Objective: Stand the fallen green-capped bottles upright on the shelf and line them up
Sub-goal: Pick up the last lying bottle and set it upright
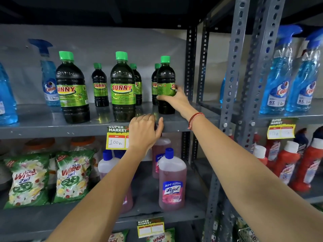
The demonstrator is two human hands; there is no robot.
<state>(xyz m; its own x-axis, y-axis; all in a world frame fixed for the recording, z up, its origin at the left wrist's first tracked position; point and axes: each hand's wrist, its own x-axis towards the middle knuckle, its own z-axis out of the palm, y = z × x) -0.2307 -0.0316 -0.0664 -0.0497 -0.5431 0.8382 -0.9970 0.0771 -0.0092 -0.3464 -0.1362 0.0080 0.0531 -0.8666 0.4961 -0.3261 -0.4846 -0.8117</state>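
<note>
Several dark bottles with green caps and green SUNNY labels stand upright on the grey upper shelf (pixel 43 123). Two large ones stand at the front, one on the left (pixel 72 88) and one in the middle (pixel 123 88). Smaller ones (pixel 100 86) stand behind them. My right hand (pixel 172 100) is wrapped around the lower label of the rightmost bottle (pixel 165 74), which stands upright on the shelf close to another bottle (pixel 154 84) behind it. My left hand (pixel 143 131) curls over the shelf's front lip, below the middle bottle.
Blue Colin spray bottles stand at the left (pixel 49 79) and in the neighbouring bay (pixel 277 81). A perforated steel upright (pixel 234 67) borders the bottles on the right. A price tag (pixel 116 137) hangs on the lip. Below are Lizol bottles (pixel 172 180) and Wheel packets (pixel 70 175).
</note>
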